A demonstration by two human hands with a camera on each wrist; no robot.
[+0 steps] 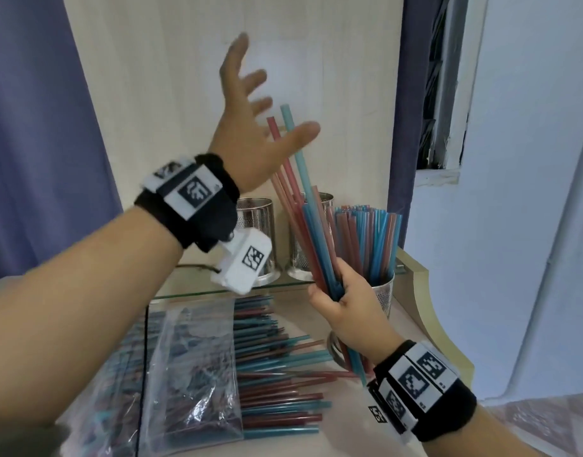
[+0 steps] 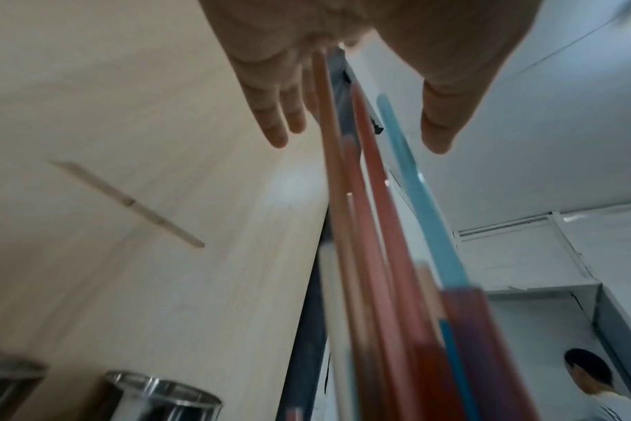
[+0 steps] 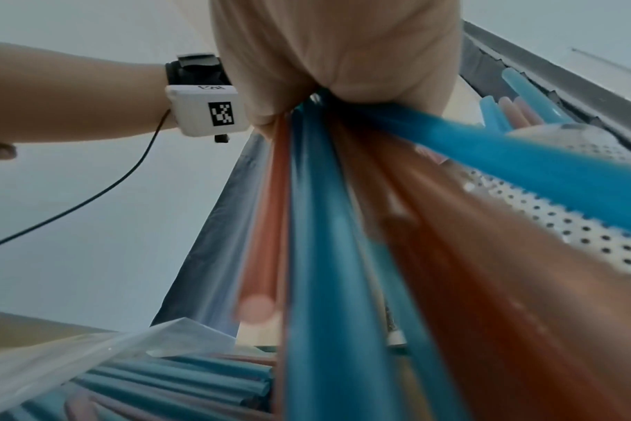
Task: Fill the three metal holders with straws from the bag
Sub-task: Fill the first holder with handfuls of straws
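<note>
Straws (image 1: 311, 225), red & blue, sit as a bundle in the right hand (image 1: 348, 311), fingers curled round the lower part, tops fanning up-left. Bundle is over the shelf, in front of the middle holder (image 1: 303, 242) & just left of the full holder (image 1: 380, 291), which is packed w/ upright straws. Left holder (image 1: 259, 235) stands beside the middle one, at the back.

Head view only: clear bag (image 1: 191, 367) lying flat on the surface, loose straws (image 1: 277, 367) spilling out of its right side, all three holders together. Right wrist view adds the perforated wall of the full holder (image 3: 559, 216) just beside the bundle & the curled fingers (image 3: 361, 71) clamped on it from below. Left wrist view shows two holder rims low in frame & a person at bottom right.

Left hand (image 1: 250, 127) is raised above the bundle tops, palm facing right, fingers spread straight, thumb out; holds nothing. Whether it touches the straw tips I can't tell.
</note>
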